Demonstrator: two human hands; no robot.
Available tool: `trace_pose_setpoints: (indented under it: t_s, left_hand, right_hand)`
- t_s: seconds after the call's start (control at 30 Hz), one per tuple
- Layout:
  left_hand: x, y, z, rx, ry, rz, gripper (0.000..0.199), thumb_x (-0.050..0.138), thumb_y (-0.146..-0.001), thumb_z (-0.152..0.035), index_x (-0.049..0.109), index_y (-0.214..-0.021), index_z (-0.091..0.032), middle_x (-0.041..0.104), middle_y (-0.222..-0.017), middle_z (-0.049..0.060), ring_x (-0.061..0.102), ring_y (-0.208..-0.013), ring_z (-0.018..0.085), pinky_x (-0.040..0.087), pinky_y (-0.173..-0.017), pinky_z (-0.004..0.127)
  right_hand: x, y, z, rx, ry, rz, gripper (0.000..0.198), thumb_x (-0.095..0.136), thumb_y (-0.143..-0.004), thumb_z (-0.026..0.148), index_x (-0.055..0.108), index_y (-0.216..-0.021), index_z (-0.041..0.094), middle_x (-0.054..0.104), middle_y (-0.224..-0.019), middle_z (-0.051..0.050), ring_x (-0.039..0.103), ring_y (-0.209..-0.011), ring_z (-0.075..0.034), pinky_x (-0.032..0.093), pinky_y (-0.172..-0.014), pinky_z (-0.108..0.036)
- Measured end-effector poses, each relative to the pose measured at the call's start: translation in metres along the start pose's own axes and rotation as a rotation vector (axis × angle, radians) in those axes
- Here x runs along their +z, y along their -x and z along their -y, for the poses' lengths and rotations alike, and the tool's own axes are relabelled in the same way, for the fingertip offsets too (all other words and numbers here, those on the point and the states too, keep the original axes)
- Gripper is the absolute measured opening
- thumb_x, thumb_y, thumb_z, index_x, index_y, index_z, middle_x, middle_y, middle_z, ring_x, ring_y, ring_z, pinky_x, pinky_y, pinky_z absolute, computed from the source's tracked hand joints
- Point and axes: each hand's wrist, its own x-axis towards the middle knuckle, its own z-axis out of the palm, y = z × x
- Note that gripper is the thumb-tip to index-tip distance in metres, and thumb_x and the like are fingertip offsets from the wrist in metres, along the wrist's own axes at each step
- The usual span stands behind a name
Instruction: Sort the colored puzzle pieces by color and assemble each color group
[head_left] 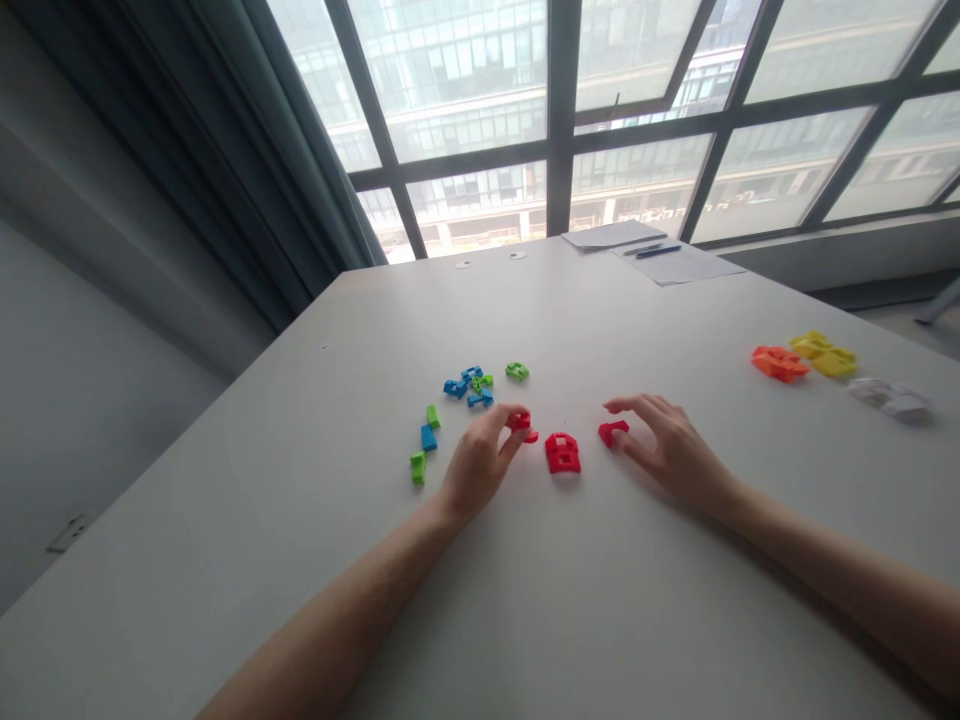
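Between thumb and fingers, my left hand (484, 452) pinches a small red plastic piece (524, 423), partly hidden by the fingertips. A larger red block (562, 453) with square openings lies on the table between my two hands. My right hand (671, 445) has its thumb and fingers apart around another small red piece (613, 431) that rests on the tabletop. The thumb is close to that piece; whether it touches, I cannot tell. Left of my left hand, a green piece (418, 468), a blue piece (428, 437) and another green piece (433, 416) form a loose row.
Blue pieces (455, 388) and green pieces (517, 371) lie beyond my left hand. To the right sit orange pieces (780, 363), yellow pieces (823, 353) and white pieces (890, 398). Papers (679, 264) with a pen (658, 251) lie at the table's far edge, below the window.
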Motion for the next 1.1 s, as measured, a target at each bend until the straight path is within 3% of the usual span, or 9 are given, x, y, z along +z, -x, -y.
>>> trace_pose_setpoints:
  t_s: [0.17, 0.33, 0.5, 0.7, 1.1]
  left_hand:
    - [0.000, 0.000, -0.005, 0.000, 0.144, -0.020, 0.012, 0.059, -0.091, -0.028, 0.059, -0.101, -0.020, 0.069, -0.088, 0.002, 0.069, -0.078, 0.015, 0.053, -0.075, 0.028]
    - [0.001, -0.002, -0.006, 0.011, 0.270, -0.040, 0.018, 0.052, -0.095, -0.031, 0.062, -0.106, -0.019, 0.063, -0.097, 0.005, 0.068, -0.079, 0.014, 0.056, -0.073, 0.028]
    - [0.000, -0.003, -0.003, -0.039, 0.366, -0.013, 0.025, 0.048, -0.097, -0.033, 0.063, -0.113, -0.021, 0.059, -0.102, 0.006, 0.068, -0.081, 0.013, 0.057, -0.073, 0.028]
    - [0.000, -0.003, -0.001, -0.082, 0.267, -0.008, 0.021, 0.053, -0.095, -0.034, 0.065, -0.102, -0.018, 0.063, -0.091, 0.005, 0.068, -0.076, 0.016, 0.054, -0.075, 0.030]
    - [-0.001, -0.004, -0.004, -0.073, 0.118, 0.028, 0.022, 0.048, -0.097, -0.028, 0.067, -0.094, -0.017, 0.059, -0.089, 0.004, 0.062, -0.071, 0.012, 0.052, -0.071, 0.026]
  right_hand:
    - [0.000, 0.003, 0.010, -0.133, 0.012, -0.048, 0.018, 0.051, -0.093, 0.023, 0.056, -0.110, 0.026, 0.066, -0.106, -0.006, 0.060, -0.103, -0.022, 0.040, -0.093, -0.042]
    - [0.001, 0.004, 0.022, -0.247, -0.033, -0.037, 0.017, 0.050, -0.094, 0.019, 0.055, -0.109, 0.025, 0.067, -0.102, -0.004, 0.059, -0.101, -0.020, 0.040, -0.092, -0.040]
    - [0.002, 0.004, 0.016, -0.148, -0.033, -0.042, 0.019, 0.049, -0.092, 0.018, 0.056, -0.108, 0.025, 0.067, -0.103, -0.005, 0.060, -0.101, -0.022, 0.041, -0.092, -0.041]
    - [0.007, 0.002, 0.006, 0.016, -0.041, 0.027, 0.027, 0.049, -0.086, 0.014, 0.057, -0.110, 0.024, 0.066, -0.108, -0.006, 0.059, -0.104, -0.023, 0.042, -0.094, -0.043]
    - [0.007, 0.001, 0.009, 0.025, -0.064, 0.038, 0.021, 0.050, -0.087, 0.021, 0.060, -0.106, 0.024, 0.070, -0.099, -0.005, 0.065, -0.091, -0.021, 0.045, -0.088, -0.041]
